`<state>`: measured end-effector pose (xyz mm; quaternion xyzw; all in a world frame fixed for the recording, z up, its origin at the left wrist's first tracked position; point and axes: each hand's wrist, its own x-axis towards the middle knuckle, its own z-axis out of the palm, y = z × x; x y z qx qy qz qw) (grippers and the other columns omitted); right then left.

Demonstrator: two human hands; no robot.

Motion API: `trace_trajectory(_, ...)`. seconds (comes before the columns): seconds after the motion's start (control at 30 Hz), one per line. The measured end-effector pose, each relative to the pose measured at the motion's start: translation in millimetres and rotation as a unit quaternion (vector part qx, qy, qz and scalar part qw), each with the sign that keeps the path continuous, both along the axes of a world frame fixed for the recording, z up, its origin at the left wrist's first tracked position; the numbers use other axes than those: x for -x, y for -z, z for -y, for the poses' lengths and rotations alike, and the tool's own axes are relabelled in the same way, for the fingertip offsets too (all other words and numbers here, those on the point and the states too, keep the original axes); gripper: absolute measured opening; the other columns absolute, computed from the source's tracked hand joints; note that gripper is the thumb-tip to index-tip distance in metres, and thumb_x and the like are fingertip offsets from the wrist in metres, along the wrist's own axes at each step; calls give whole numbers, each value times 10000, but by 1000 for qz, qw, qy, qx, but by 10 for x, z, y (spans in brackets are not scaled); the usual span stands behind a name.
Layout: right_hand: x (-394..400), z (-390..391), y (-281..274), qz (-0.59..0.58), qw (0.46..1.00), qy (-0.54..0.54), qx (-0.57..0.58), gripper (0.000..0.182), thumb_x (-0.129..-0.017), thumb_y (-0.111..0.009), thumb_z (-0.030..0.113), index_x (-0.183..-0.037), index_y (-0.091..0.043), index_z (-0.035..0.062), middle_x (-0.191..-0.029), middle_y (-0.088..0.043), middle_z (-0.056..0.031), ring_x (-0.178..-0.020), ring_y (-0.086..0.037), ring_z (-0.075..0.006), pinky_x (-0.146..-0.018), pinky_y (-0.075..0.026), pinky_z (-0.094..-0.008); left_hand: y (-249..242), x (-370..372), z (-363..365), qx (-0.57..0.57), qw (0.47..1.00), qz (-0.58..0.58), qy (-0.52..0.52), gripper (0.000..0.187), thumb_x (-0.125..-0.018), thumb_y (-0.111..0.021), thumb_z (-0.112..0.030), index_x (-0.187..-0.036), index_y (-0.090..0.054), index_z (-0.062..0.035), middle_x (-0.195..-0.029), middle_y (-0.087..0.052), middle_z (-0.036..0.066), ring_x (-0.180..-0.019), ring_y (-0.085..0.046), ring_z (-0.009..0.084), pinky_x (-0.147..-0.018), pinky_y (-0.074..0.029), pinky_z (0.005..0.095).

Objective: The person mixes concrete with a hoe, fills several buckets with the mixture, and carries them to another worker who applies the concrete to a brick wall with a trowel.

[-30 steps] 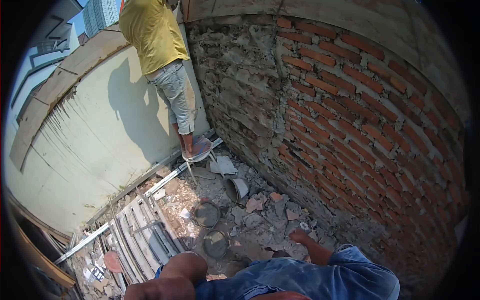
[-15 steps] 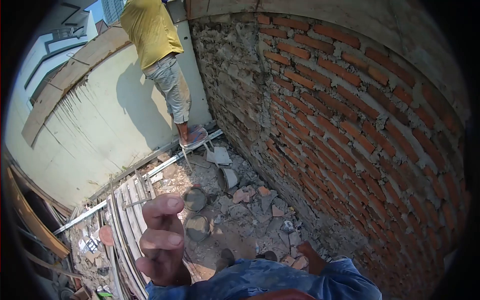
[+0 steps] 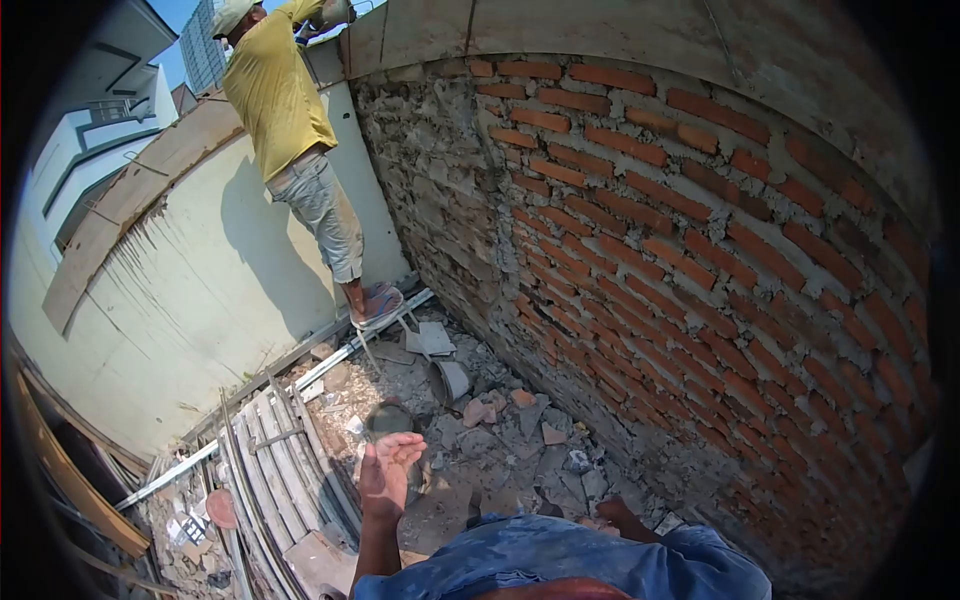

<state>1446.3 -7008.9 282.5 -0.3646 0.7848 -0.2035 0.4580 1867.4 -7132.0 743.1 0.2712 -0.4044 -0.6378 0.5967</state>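
My left hand (image 3: 388, 478) is raised in front of my blue clothing (image 3: 540, 555), palm turned up and fingers loosely apart, with nothing in it. Behind its fingertips sits a round dark bucket (image 3: 388, 417) on the ground. A second bucket (image 3: 419, 474) is mostly covered by the hand. My right arm (image 3: 622, 516) hangs low at the other side of my body, close above the rubble; its fingers cannot be made out.
A co-worker in a yellow shirt (image 3: 275, 105) stands on a small stool (image 3: 385, 322) by the pale wall (image 3: 160, 320), arms raised at its top. A brick wall (image 3: 700, 270) rises at right. A tipped bucket (image 3: 452, 382), rubble (image 3: 500, 435) and long slats (image 3: 285, 450) cover the ground.
My left hand has moved away from the camera and turned from curled fingers to an upturned palm. The view has shifted, showing more of the co-worker's head and arms.
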Motion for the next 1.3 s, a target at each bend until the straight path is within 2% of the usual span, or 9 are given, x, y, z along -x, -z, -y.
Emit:
trace_trajectory(0.13, -261, 253, -705, 41, 988, 127, -81, 236, -638, -613, 161, -812, -619, 2, -771, -627, -172, -683, -626, -286, -596, -482, -392, 84, -92, -42, -9, 1000, 13, 25, 513, -913, -267, -433, -979, -525, 5, -1021, -553, 156, -973, -525, 271, -884, -373, 370)
trace_trajectory(0.5, -613, 416, -609, 11, 997, 75, -32, 271, -619, -602, 163, -739, -583, -80, -746, -615, -209, -700, -623, -303, -587, -474, -400, 325, -457, -145, -62, 998, 20, -19, 525, -915, -262, -437, -964, -534, 9, -976, -574, 153, -941, -540, 270, -864, -389, 366)
trace_trajectory(0.6, -506, 408, -97, 2, 999, 35, -39, 298, -609, -610, 183, -742, -581, -82, -762, -614, -215, -738, -619, -318, -608, -473, -400, 376, -520, -140, -61, 998, 21, -24, 517, -917, -263, -430, -968, -530, 10, -979, -573, 154, -943, -540, 270, -862, -391, 366)
trace_trajectory(0.67, -465, 390, 9, -7, 992, -125, 28, 255, -635, -589, 175, -775, -606, -37, -781, -621, -190, -768, -618, -314, -663, -479, -387, 399, -544, -134, -61, 998, 21, -26, 512, -919, -263, -426, -970, -529, 9, -980, -572, 154, -943, -540, 270, -862, -390, 367)
trace_trajectory(0.8, -541, 423, -288, -79, 986, -148, 11, 211, -653, -568, 170, -807, -636, 42, -813, -630, -147, -795, -619, -292, -714, -481, -377, 479, -553, -109, -69, 997, 17, -5, 495, -920, -271, -418, -980, -529, 0, -985, -572, 149, -947, -540, 265, -863, -383, 365)
trace_trajectory(0.9, -596, 442, -364, -32, 997, 38, -56, 180, -658, -554, 185, -792, -658, 123, -827, -633, -111, -807, -620, -269, -742, -473, -381, 524, -537, -103, -65, 998, 16, 12, 485, -920, -279, -414, -988, -530, -5, -988, -573, 144, -951, -541, 262, -868, -378, 366)
trace_trajectory(0.97, -534, 407, -279, -73, 989, -128, -5, 189, -652, -566, 202, -791, -653, 108, -806, -634, -113, -794, -620, -275, -727, -472, -398, 560, -537, -87, -64, 998, 15, 21, 482, -919, -282, -413, -993, -531, -7, -990, -574, 142, -954, -541, 260, -870, -375, 367)
trace_trajectory(1.1, -520, 325, -186, -56, 989, -140, 9, 176, -675, -559, 206, -786, -651, 104, -828, -634, -110, -799, -619, -283, -744, -465, -399, 636, -551, -80, -75, 996, 26, 28, 477, -915, -297, -413, -996, -534, -7, -993, -571, 132, -959, -533, 248, -881, -363, 370)
trace_trajectory(1.3, -787, 327, -1083, -7, 998, 44, -35, 253, -672, -552, 148, -846, -580, -33, -806, -605, -193, -755, -610, -331, -607, -503, -436, 670, -573, -73, -91, 995, 18, 34, 466, -913, -309, -407, -990, -538, -9, -992, -568, 119, -959, -528, 240, -885, -358, 370)
